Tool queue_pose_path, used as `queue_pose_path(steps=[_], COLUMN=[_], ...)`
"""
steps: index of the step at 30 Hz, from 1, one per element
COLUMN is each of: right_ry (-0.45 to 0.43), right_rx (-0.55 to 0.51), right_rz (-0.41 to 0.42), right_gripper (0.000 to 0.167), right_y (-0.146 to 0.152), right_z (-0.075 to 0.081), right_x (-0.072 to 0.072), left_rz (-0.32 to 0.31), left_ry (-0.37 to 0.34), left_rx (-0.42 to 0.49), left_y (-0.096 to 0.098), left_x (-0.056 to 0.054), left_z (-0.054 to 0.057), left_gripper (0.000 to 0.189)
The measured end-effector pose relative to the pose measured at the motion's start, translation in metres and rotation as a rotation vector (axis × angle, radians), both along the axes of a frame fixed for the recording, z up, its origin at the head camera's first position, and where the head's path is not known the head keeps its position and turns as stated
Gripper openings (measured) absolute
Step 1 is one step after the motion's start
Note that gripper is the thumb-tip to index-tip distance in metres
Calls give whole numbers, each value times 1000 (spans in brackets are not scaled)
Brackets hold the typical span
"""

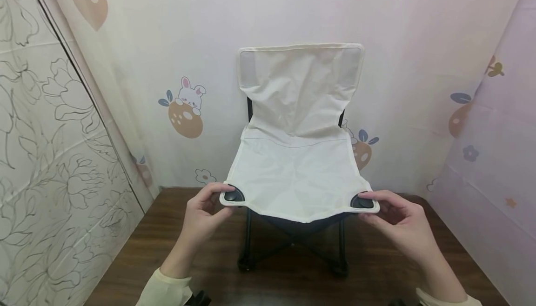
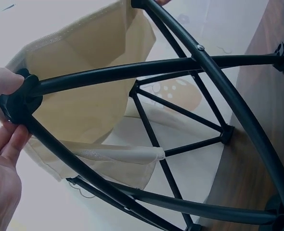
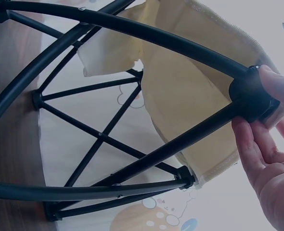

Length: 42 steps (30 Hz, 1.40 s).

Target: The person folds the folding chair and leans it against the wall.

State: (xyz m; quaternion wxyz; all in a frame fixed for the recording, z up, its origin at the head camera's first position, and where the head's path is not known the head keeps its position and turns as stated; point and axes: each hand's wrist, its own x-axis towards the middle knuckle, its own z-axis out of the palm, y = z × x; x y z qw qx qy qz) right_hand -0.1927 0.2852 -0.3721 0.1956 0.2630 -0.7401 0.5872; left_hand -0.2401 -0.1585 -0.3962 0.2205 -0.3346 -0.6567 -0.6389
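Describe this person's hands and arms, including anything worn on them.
The left hand and right hand are bare, with no gloves or rings showing. The left sleeve and right sleeve are pale cream. A black item beside the left sleeve is too cut off to identify.

No readable text, no legible labels, no brands, no numbers, no signs
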Motion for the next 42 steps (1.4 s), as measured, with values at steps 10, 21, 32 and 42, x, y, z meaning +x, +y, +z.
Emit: queue_pose_path(steps=[10, 21, 32, 42], right_ry=[9, 40, 30, 52], right_rx=[3, 12, 24, 21], right_rz=[-11, -20, -47, -46], right_gripper=[50, 49, 49, 48], right_y=[-1, -4, -3, -5], right_z=[0, 0, 1, 1], right_x=[0, 0, 0, -2], left_rz=[-12, -25, -29, -20], left_ry=[-26, 13, 17, 39], left_rx=[-12, -10, 8, 7], left_y=[-1, -1, 1, 1], left_x=[2, -2, -2, -3], left_z=[5, 4, 5, 4], left_gripper=[41, 41, 41, 41])
